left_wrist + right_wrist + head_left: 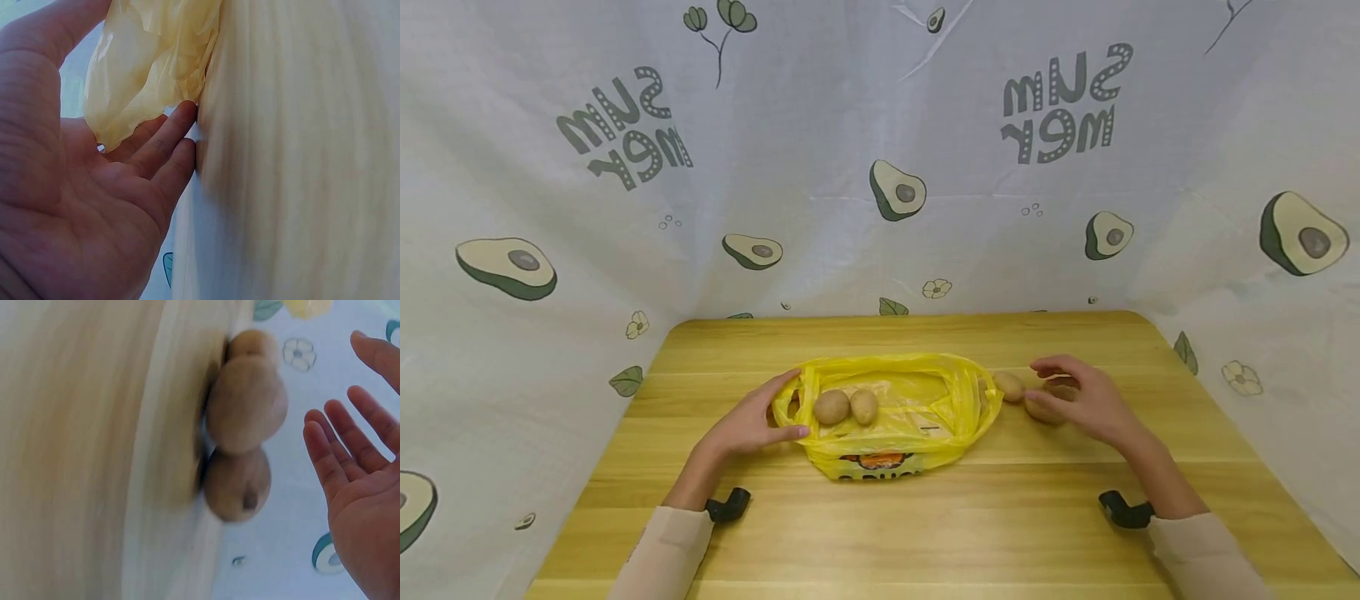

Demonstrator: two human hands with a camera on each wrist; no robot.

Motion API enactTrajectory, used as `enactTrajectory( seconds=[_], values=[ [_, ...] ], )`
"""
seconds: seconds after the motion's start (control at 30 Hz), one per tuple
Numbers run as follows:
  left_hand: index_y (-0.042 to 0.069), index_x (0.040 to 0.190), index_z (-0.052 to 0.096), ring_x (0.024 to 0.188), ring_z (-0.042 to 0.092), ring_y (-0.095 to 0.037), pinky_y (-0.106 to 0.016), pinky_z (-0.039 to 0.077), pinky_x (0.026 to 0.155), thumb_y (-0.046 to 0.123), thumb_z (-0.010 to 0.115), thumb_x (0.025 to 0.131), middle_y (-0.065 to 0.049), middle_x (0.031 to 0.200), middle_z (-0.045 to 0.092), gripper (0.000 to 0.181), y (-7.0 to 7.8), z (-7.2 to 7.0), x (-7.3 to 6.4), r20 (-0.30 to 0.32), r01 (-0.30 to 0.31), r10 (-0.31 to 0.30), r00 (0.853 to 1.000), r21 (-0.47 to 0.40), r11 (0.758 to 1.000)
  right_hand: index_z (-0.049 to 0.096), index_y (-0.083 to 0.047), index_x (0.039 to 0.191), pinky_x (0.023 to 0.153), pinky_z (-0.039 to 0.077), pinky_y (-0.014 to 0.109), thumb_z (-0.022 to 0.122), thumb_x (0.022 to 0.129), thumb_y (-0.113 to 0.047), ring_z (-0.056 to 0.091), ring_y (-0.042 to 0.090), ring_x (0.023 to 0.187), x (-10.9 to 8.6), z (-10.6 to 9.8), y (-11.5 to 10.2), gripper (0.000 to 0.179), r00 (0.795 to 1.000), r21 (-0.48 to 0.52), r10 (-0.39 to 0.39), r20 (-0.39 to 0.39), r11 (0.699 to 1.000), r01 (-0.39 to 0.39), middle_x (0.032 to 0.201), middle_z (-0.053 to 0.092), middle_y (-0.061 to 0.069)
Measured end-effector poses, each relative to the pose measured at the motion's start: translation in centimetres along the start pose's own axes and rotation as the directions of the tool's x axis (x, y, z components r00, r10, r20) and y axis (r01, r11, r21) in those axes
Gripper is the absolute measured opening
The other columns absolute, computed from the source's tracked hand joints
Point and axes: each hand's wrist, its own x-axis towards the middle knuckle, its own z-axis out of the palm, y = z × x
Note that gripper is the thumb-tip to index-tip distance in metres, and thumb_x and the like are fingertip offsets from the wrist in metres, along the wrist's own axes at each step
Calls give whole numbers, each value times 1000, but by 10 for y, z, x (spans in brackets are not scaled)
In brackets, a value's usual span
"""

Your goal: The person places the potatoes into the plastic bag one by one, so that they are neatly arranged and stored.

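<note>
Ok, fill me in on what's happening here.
A person is working with a yellow bag and what look like potatoes. The left hand touches the left end of the open bag, where two potatoes lie inside. The right hand is open beside three more potatoes on the table, holding none of them.

The table (pixel 925 533) is viewed forward-down from the head, close and sideways from each wrist, the bag (pixel 917 447) seemingly shared by head and left.
</note>
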Motion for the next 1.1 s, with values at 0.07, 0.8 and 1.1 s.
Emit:
enactTrajectory(
  seconds=[0.07,0.8,1.1],
  values=[
    [17,164,27,153,31,-43,-67,27,121,52,80,85,-16,167,33,102,2,1,3,0,-9,9,1000,1,1000,63,-2,133,93,54,15,78,94,-20,66,18,109,-5,-8,5,46,1000,-1,1,-11,1000,-1,124,68,18],
    [19,165,27,152,33,-43,-66,28,121,53,80,84,-15,166,34,103,2,0,0,0,4,-4,1000,4,1000,59,-1,139,90,41,5,78,86,0,59,49,119,-18,-23,45,57,991,-195,-107,84,973,121,140,58,28],
    [19,165,26,153,32,-42,-66,27,121,53,80,84,-14,167,33,103,3,-1,1,6,20,-20,1000,6,1000,57,-3,142,93,45,12,76,87,0,52,39,132,-19,-22,49,59,982,-210,-116,149,967,146,149,51,26]
  ],
)
